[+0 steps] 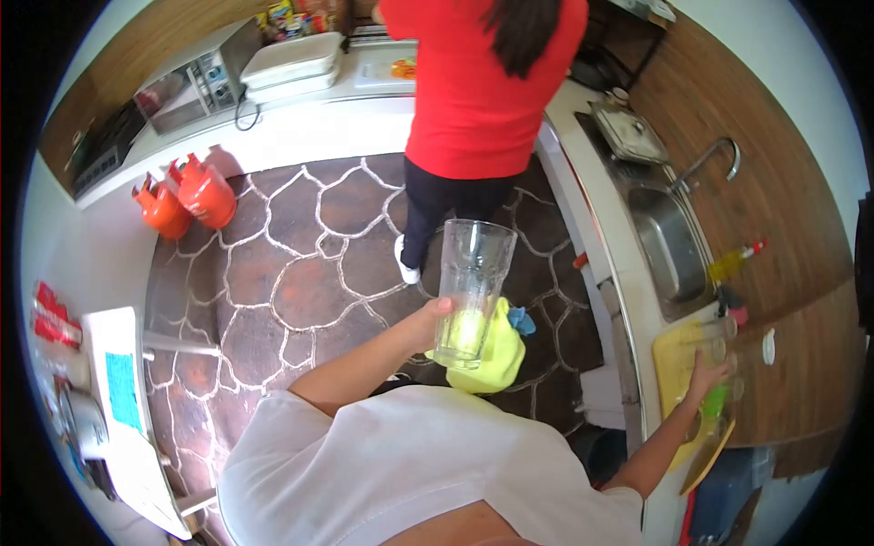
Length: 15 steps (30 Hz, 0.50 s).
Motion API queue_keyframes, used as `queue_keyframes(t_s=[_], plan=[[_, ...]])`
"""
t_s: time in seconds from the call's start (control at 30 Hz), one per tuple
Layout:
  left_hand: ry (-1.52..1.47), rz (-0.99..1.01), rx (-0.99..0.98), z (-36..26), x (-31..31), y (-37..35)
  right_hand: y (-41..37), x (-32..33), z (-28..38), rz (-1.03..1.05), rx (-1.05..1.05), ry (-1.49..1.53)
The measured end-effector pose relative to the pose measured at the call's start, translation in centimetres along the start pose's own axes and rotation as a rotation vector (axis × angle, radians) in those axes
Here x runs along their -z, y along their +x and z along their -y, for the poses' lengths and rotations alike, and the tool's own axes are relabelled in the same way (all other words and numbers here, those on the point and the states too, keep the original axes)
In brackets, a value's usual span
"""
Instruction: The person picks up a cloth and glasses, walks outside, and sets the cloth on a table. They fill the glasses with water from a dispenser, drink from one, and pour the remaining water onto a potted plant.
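Note:
My left hand (431,326) is closed around a tall clear drinking glass (475,264), held upright in front of my chest. A yellow-green cloth (499,359) with a blue patch hangs beside and behind the glass; whether my fingers also grip it is hidden. Out to the right, my right hand (708,375) reaches over the counter among several clear glasses standing on a yellow mat (672,364). Its thumb and fingers appear closed on one glass (717,349). Something bright green (716,400) shows just below that hand.
A person in a red top (496,100) stands ahead at the back counter. A steel sink (669,241) with a tap lies to the right. Red gas cylinders (208,191) stand on the floor at left, and a white table (146,464) is nearer.

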<state>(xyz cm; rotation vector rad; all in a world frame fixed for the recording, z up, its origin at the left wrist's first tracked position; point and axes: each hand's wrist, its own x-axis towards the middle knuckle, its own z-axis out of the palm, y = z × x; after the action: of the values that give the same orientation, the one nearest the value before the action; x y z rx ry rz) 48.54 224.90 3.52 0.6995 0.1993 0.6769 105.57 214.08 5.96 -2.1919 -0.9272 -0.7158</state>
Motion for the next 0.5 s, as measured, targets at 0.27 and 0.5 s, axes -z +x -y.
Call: queue_keyframes(t_s=[0.27, 0.5], plan=[[0.076, -0.172, -0.135, -2.3, 1.8, -5.5, 3.1, -0.3, 1.1, 0.318, -0.077, -0.078], [0.092, -0.211, -0.149, -3.0, 2.1, -6.9, 5.9, -0.4, 0.8, 0.501, -0.111, -0.112]])
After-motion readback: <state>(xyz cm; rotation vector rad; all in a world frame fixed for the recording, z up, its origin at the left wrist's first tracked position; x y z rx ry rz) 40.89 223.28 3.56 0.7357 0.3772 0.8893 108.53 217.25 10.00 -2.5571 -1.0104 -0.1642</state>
